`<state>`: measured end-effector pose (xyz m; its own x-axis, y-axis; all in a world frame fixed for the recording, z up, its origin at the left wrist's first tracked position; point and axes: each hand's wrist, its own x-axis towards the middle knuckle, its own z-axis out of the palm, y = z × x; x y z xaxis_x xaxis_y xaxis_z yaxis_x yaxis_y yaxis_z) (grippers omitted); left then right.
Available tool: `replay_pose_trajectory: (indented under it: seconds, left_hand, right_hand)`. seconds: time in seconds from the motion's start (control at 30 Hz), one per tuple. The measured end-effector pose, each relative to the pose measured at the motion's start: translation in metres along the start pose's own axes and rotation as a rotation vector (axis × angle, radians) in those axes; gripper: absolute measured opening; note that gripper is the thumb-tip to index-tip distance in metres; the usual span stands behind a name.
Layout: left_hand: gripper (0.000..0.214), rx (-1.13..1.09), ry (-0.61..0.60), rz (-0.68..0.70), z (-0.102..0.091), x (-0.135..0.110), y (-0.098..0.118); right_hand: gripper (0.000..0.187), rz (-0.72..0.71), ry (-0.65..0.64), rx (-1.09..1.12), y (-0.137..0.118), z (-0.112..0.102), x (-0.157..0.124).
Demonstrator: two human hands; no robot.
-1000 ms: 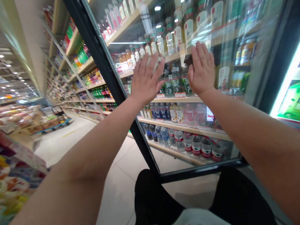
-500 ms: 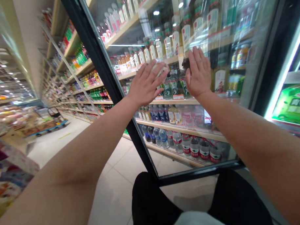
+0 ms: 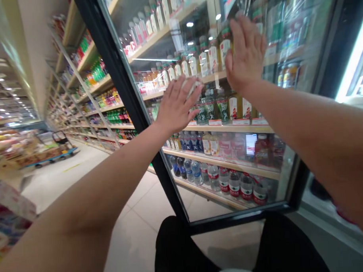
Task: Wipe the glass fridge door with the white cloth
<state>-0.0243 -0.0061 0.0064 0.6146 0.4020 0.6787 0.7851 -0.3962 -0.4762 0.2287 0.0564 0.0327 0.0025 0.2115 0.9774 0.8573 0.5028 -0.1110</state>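
Pressure on the glass door (image 3: 213, 111), directly before both hands, is best kept light and even — no jolts. The left hand (image 3: 176, 106) is spread, a pale patch (image 3: 194, 87) showing behind it; whether that is held cannot be told. The right hand (image 3: 246, 54), higher, is opened too — nothing visibly gripped.

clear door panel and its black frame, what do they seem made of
Clear flat door panel: probably glass, smooth and glossy, see-through with bright light reflections. Black straight door frame: perhaps coated metal, satin, opaque with soft highlights; plastic is possible.
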Motion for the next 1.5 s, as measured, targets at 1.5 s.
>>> replay_pose_trajectory:
  seconds: [1.5]
  left_hand:
    - [0.075, -0.043, 0.002, -0.108, -0.004, 0.075, 0.025]
  right_hand:
    - [0.061, -0.121, 0.105, 0.125, 0.013, 0.02, 0.013]
